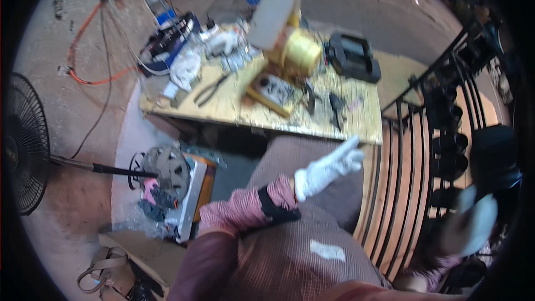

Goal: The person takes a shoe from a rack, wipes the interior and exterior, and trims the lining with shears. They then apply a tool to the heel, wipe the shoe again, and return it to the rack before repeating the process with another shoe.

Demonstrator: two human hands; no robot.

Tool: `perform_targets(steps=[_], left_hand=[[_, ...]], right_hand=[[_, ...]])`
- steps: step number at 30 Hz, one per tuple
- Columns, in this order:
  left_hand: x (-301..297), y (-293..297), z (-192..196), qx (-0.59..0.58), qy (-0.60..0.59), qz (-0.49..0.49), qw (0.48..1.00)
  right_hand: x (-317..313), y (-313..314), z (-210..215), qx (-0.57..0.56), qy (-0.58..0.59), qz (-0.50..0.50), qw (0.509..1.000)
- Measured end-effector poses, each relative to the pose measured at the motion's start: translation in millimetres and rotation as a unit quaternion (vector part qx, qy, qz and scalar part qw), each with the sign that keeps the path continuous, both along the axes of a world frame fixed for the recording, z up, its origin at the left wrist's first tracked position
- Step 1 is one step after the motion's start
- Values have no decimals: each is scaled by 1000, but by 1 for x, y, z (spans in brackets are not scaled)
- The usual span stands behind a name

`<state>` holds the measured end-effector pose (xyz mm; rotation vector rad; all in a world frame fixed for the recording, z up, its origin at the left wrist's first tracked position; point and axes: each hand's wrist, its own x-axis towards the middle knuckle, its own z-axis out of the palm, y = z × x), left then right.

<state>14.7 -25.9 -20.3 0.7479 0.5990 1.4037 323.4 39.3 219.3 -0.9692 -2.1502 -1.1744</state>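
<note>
The right hand [471, 226], gloved and blurred at the lower right, is seen by the black metal railing [434, 134]; whether it grips anything cannot be told. The left hand [329, 168], gloved in white at centre, is held released, fingers extended, grasping nothing. A steady approach is judged advisable. Farther up, pliers [210, 90] lie on the worn wooden bench [356, 125].

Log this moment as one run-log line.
left hand: gloved, fingers out, empty, above lap | right hand: gloved, blurred, by black railing | workbench: pliers, yellow meter
</note>
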Motion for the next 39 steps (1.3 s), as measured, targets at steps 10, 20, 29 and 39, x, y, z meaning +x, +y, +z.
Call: perform_targets(steps=[10,20,29,39], left_hand=[[-72,-68,-24,-172,-260,341,887],[-182,-50,-20,-97,-66,486,866],[-215,-37,-5,-104,-51,503,857],[-210,-33,26,-137,30,496,857]], right_hand=[[-168,4,-144,-515,20,459,724],[-141,10,-196,-543,62,293,784],[-130,15,-216,-570,73,260,776],[-150,21,-216,-570,59,289,767]])
